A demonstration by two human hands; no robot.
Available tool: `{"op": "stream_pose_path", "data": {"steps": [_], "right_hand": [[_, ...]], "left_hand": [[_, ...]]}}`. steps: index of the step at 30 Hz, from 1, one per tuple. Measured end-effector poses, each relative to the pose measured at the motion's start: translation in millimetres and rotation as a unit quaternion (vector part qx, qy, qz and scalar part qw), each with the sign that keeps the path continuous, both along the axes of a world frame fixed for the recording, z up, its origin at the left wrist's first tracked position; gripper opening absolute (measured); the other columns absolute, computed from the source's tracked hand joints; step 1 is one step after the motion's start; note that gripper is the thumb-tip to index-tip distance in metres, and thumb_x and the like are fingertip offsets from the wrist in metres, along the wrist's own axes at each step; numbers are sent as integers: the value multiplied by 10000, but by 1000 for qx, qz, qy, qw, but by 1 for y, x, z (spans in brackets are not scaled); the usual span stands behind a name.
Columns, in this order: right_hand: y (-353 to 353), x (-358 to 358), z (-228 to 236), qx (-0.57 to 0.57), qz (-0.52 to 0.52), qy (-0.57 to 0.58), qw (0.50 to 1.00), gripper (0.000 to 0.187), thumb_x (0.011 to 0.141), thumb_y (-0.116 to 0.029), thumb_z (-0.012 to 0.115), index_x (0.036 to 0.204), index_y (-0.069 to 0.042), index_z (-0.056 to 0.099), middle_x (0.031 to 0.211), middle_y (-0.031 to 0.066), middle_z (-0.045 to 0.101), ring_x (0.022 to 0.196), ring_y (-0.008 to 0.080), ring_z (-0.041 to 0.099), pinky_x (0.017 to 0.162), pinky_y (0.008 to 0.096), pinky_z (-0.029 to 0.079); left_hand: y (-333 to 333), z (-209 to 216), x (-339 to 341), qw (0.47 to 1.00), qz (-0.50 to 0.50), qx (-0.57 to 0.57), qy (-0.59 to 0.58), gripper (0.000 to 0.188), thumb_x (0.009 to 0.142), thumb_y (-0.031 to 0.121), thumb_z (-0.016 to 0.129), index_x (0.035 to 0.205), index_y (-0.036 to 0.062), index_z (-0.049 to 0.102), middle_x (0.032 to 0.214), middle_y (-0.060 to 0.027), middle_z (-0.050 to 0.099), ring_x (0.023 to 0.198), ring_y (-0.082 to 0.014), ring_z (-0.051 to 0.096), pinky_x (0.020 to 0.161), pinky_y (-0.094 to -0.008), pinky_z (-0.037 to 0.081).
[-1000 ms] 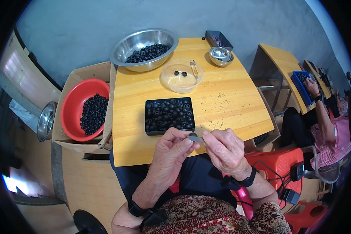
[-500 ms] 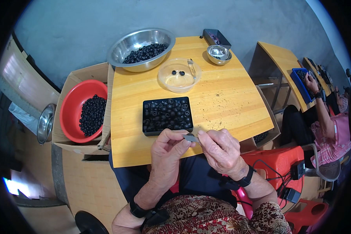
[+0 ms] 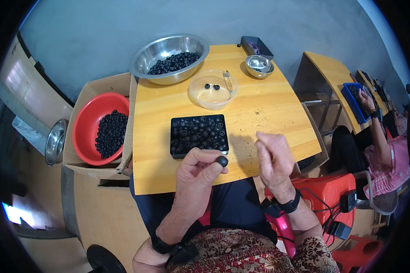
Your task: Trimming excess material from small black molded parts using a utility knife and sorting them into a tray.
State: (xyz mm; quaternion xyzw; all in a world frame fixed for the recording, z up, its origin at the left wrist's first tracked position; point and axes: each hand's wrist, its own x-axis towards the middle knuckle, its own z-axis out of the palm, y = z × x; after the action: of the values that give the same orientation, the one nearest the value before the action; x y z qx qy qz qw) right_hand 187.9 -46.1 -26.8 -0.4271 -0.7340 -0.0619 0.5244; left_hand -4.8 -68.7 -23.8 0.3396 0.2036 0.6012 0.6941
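My left hand (image 3: 197,178) is closed, pinching a small black round part (image 3: 222,161) between thumb and fingertips. It is just in front of a black rectangular tray (image 3: 177,156) full of similar black parts, some showing a hole. To the right, my right hand (image 3: 277,160) is raised over the table edge, apart from the left. Its fingers are curled together and slightly blurred; what they hold, if anything, cannot be made out. Beyond the tray, a clear plastic bowl (image 3: 197,101) contains two black parts and a slim tool (image 3: 228,81).
A steel basin (image 3: 139,68) and a red basin (image 3: 83,154) in a cardboard box (image 3: 92,85) hold many black parts. Small steel bowls (image 3: 265,75) and a dark tray (image 3: 268,55) stand at the far right. Dark crumbs dot the wooden table (image 3: 278,109). Another person (image 3: 389,157) works at right.
My right hand has moved right, away from the left. The flat grey piece between my hands no longer shows. The black part in my left hand is now in plain view.
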Motion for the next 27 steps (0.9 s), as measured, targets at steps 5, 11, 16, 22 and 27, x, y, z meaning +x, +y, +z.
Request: {"op": "stream_pose_path", "data": {"steps": [5, 11, 16, 22, 27], "right_hand": [[-4, -7, 8, -88, 29, 91, 992, 253, 784, 39, 731, 1031, 15, 682, 862, 123, 665, 740, 214, 639, 629, 307, 507], [-21, -24, 23, -119, 129, 68, 982, 398, 737, 14, 774, 1125, -8, 686, 901, 115, 671, 755, 212, 655, 635, 293, 522], [-17, -28, 16, -45, 156, -7, 987, 412, 683, 24, 793, 1084, -18, 710, 855, 84, 650, 695, 192, 612, 580, 288, 488], [-19, -27, 18, -30, 137, -23, 990, 414, 653, 36, 783, 1057, -25, 717, 830, 86, 646, 665, 200, 606, 553, 294, 481], [-18, -30, 20, -68, 145, 16, 987, 355, 695, 15, 788, 1039, -14, 707, 843, 96, 657, 696, 212, 625, 583, 293, 498]], "left_hand": [[2, -1, 1, 997, -33, -49, -45, 73, 934, 26, 627, 987, 47, 581, 1045, -84, 618, 909, -123, 588, 874, -254, 492], [1, -7, 1, 994, -50, -73, -64, 86, 934, 27, 621, 1011, 46, 587, 1039, -79, 635, 951, -143, 623, 903, -283, 512], [2, -13, 2, 993, -69, -58, -72, 88, 933, 22, 616, 1014, 44, 592, 1055, -88, 653, 988, -148, 643, 900, -299, 529], [2, -15, 2, 990, -78, -84, -82, 91, 932, 19, 621, 1018, 40, 600, 1045, -78, 670, 982, -139, 647, 902, -307, 530], [2, -13, 3, 992, -61, -79, -74, 72, 932, 9, 616, 990, 49, 606, 1046, -94, 674, 955, -159, 663, 898, -318, 540]]}}
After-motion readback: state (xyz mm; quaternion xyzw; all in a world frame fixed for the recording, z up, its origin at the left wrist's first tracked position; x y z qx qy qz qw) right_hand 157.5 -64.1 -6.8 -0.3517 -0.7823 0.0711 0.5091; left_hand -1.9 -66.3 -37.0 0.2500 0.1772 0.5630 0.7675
